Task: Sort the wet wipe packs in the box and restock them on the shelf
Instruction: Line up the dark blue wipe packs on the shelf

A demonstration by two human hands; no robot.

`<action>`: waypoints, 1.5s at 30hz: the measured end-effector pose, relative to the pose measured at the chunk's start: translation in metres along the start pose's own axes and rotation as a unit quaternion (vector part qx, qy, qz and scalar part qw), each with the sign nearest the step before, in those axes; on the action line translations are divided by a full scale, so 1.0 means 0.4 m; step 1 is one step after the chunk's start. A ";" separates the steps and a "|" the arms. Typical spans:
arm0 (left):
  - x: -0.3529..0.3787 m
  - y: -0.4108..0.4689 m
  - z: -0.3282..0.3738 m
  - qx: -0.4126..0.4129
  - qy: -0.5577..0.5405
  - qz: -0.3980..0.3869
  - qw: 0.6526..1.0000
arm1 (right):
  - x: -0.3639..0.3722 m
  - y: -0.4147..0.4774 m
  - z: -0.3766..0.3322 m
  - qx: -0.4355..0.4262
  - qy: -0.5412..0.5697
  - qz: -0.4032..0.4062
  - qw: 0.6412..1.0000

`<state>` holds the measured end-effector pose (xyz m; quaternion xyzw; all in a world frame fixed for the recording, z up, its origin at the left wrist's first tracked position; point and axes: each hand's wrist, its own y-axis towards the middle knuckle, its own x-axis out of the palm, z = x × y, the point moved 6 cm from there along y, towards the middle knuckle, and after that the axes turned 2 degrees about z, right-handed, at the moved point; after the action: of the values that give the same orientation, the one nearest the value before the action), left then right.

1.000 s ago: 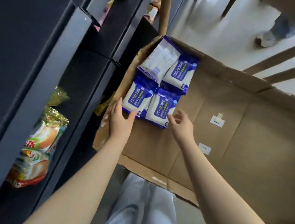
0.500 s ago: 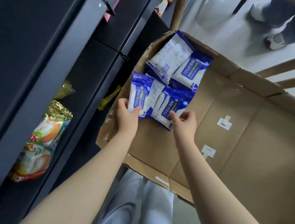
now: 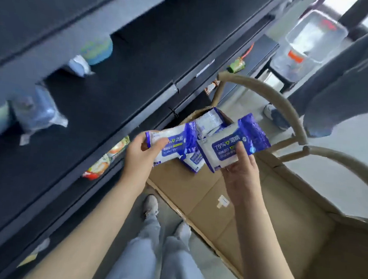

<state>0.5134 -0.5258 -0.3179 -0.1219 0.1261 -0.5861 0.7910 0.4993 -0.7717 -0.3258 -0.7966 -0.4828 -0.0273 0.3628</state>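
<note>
My left hand [image 3: 141, 155] grips a blue and white wet wipe pack [image 3: 174, 143], held above the near left corner of the cardboard box [image 3: 282, 224]. My right hand [image 3: 240, 176] holds a second wet wipe pack [image 3: 233, 143] with the thumb on its front, lifted over the box. Two more packs [image 3: 208, 121] lie in the box's far left corner, partly hidden behind the lifted ones. The dark shelf [image 3: 106, 102] runs along the left.
Snack bags [image 3: 104, 161] and blurred plastic-wrapped goods [image 3: 40, 110] sit on the shelves. The box rests on a chair with curved beige rails [image 3: 280, 107]. Another person's legs [image 3: 327, 102] stand at the far right, near a clear plastic bin [image 3: 307, 41]. My own legs [image 3: 158, 258] are below.
Both hands have lifted one pack each up out of the box. The camera has tilted up, showing more of the shelves.
</note>
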 end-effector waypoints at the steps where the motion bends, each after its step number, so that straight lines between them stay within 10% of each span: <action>1: -0.022 -0.028 0.057 0.016 -0.009 0.012 1.000 | 0.041 -0.035 -0.046 -0.020 -0.014 -0.026 0.999; 17: -0.601 -0.348 0.648 0.259 -0.046 0.172 0.949 | 0.660 -0.529 -0.266 -0.137 -0.101 -0.294 0.940; 30: -1.235 -0.391 0.563 0.213 -0.105 0.311 0.920 | 1.053 -0.736 0.123 -0.062 -0.088 -0.392 0.914; 45: -1.386 -0.110 0.546 0.181 -0.020 0.364 0.913 | 1.374 -0.527 0.281 0.002 -0.088 -0.433 0.897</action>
<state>0.3929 0.0028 -0.0668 0.0660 0.0371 -0.2679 0.9605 0.5913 -0.2349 -0.0757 -0.5073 -0.8101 -0.1107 0.2723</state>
